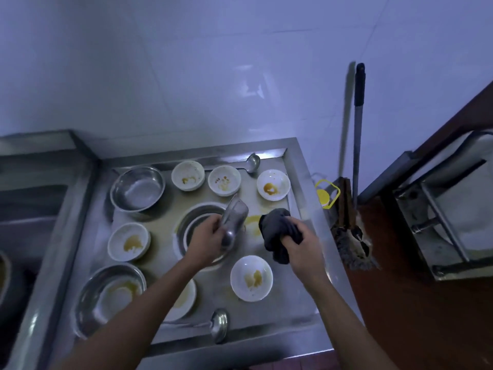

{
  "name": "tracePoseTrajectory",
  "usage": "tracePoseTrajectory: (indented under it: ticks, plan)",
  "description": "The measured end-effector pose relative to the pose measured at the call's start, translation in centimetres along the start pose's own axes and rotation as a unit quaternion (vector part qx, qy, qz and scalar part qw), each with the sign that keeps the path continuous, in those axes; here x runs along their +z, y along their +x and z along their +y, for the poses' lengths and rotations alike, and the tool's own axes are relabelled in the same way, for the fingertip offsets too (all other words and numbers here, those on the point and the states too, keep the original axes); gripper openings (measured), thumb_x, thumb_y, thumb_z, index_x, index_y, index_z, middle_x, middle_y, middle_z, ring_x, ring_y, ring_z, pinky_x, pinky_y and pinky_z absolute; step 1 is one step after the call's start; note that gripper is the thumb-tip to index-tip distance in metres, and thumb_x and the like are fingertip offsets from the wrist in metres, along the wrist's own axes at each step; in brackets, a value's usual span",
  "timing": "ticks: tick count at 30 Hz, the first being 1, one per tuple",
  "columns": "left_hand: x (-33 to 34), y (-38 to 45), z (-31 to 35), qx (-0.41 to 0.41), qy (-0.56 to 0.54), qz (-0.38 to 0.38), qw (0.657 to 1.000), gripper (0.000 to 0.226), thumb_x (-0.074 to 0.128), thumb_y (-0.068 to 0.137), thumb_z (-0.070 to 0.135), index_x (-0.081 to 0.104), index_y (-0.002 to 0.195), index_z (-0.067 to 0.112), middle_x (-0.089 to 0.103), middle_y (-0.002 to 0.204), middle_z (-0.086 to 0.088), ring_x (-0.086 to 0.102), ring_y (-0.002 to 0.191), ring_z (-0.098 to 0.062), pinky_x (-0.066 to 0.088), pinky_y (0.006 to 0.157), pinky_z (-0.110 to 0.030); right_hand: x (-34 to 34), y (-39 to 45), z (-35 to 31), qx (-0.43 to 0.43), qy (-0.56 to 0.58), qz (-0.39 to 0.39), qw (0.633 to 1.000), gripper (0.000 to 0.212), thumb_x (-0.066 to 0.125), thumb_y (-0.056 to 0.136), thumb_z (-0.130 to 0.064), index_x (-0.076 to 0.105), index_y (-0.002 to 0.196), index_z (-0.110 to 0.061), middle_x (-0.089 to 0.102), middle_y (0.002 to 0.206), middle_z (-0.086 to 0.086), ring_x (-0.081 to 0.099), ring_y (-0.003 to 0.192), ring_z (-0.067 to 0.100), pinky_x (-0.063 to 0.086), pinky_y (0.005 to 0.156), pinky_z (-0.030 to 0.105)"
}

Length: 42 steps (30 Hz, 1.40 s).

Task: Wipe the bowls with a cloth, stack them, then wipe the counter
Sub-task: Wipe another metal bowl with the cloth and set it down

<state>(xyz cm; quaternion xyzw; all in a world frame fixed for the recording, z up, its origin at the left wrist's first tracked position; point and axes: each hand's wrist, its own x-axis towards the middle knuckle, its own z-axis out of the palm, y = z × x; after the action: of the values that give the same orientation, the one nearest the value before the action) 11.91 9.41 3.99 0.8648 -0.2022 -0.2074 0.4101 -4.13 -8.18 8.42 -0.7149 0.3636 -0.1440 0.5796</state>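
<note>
Bowls: steel bowl held tilted on edge over counter centre, left hand curled round its near rim. Thin metal, light, stiff, prob slick w/ grease, so pinch rim, not wall. Right hand clenches soft dark cloth just right of it. White bowls look breakable; cradle underneath.

You hold a steel bowl tilted on edge over the round hole in the middle of the steel desk, and a dark crumpled cloth just beside it. Six white bowls with yellow-brown smears sit upright around the hole: three along the back, one left, two near you. Two larger steel bowls stand at left.
</note>
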Motion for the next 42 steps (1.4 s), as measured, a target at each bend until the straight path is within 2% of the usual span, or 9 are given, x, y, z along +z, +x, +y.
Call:
tracePoseTrajectory:
  ticks: [3, 8, 14, 19, 25, 30, 35, 38, 42]
  plan:
    - [-1.5, -0.8, 0.7, -0.034, -0.051, 0.011, 0.998, 0.008, 0.056, 0.101, 0.013, 0.062, 0.096, 0.01, 0.068, 0.086, -0.006, 0.063, 0.083, -0.026, 0.05, 0.084, -0.05, 2.2, 0.3, -2.1, -0.033, 0.0, -0.029, 0.999, 0.039, 0.063, 0.088, 0.001, 0.064, 0.114, -0.028, 0.068, 0.104, -0.015, 0.06, 0.093, -0.013, 0.044, 0.078, 0.007]
    - [-4.2, -2.5, 2.7, -0.035, -0.172, -0.012, 0.984, 0.014, 0.058, 0.097, 0.008, 0.066, 0.105, 0.015, 0.074, 0.098, -0.009, 0.069, 0.089, -0.026, 0.051, 0.093, -0.055, 6.4, 0.2, -5.5, -0.137, -0.035, -0.093, 0.986, 0.049, 0.057, 0.085, -0.001, 0.056, 0.122, -0.032, 0.061, 0.125, -0.009, 0.055, 0.114, 0.003, 0.045, 0.099, 0.022]
    - [-7.0, -4.6, 4.0, -0.023, -0.223, -0.018, 0.974, 0.037, 0.057, 0.093, -0.013, 0.064, 0.125, 0.004, 0.076, 0.112, -0.013, 0.072, 0.105, -0.032, 0.059, 0.092, -0.045, 9.6, -0.7, -5.1, -0.246, -0.136, -0.213, 0.936, 0.06, 0.044, 0.096, -0.05, 0.038, 0.152, -0.029, 0.025, 0.161, -0.018, 0.008, 0.152, 0.0, 0.015, 0.123, 0.031]
    - [-9.0, -6.5, 4.9, 0.039, -0.165, 0.009, 0.986, 0.037, 0.057, 0.09, 0.009, 0.066, 0.124, 0.018, 0.074, 0.116, -0.006, 0.069, 0.112, -0.03, 0.053, 0.097, -0.058, 11.2, -0.4, -6.6, -0.323, -0.135, -0.145, 0.925, 0.057, 0.046, 0.096, -0.052, 0.053, 0.143, -0.021, 0.042, 0.155, -0.004, 0.027, 0.148, 0.013, 0.02, 0.121, 0.03]
    - [-10.3, -8.4, 6.5, 0.072, -0.113, 0.029, 0.991, 0.025, 0.053, 0.092, 0.013, 0.067, 0.11, 0.025, 0.074, 0.094, 0.011, 0.068, 0.089, -0.011, 0.053, 0.086, -0.037, 12.2, 2.5, -9.9, -0.086, 0.065, -0.134, 0.985, 0.023, 0.054, 0.095, -0.038, 0.072, 0.109, -0.034, 0.072, 0.108, -0.014, 0.064, 0.105, 0.007, 0.047, 0.094, 0.028]
    - [-10.0, -8.6, 5.9, 0.07, -0.121, 0.019, 0.99, 0.034, 0.053, 0.093, 0.014, 0.065, 0.117, 0.034, 0.075, 0.105, 0.003, 0.07, 0.101, -0.024, 0.053, 0.094, -0.052, 12.0, 3.3, -9.3, 0.051, 0.082, -0.132, 0.987, 0.021, 0.055, 0.087, -0.041, 0.073, 0.079, -0.033, 0.064, 0.07, -0.015, 0.055, 0.072, 0.019, 0.04, 0.063, 0.029]
    - [-9.6, -7.8, 5.6, 0.044, -0.15, 0.028, 0.987, 0.033, 0.053, 0.091, 0.012, 0.067, 0.119, 0.022, 0.076, 0.106, -0.001, 0.07, 0.101, -0.025, 0.053, 0.094, -0.054, 13.1, -0.2, -9.2, -0.114, 0.055, -0.101, 0.987, 0.032, 0.059, 0.086, -0.025, 0.071, 0.116, -0.027, 0.066, 0.125, -0.013, 0.056, 0.119, 0.003, 0.041, 0.11, 0.027]
    - [-10.2, -7.0, 6.0, 0.015, -0.246, 0.053, 0.968, 0.028, 0.051, 0.098, -0.001, 0.068, 0.118, 0.01, 0.076, 0.105, -0.009, 0.072, 0.095, -0.024, 0.058, 0.082, -0.038, 13.8, -2.1, -9.3, -0.212, 0.015, -0.099, 0.972, 0.046, 0.056, 0.085, -0.037, 0.065, 0.129, -0.026, 0.05, 0.147, -0.008, 0.042, 0.138, 0.006, 0.031, 0.117, 0.025]
    - [-9.4, -6.5, 6.6, -0.065, -0.355, 0.108, 0.926, 0.024, 0.047, 0.105, 0.006, 0.07, 0.107, 0.006, 0.075, 0.094, -0.015, 0.07, 0.086, -0.024, 0.055, 0.074, -0.031, 13.9, -2.5, -8.4, -0.198, 0.018, -0.068, 0.978, 0.054, 0.05, 0.087, -0.046, 0.062, 0.135, -0.025, 0.046, 0.152, -0.008, 0.039, 0.14, 0.004, 0.035, 0.116, 0.034]
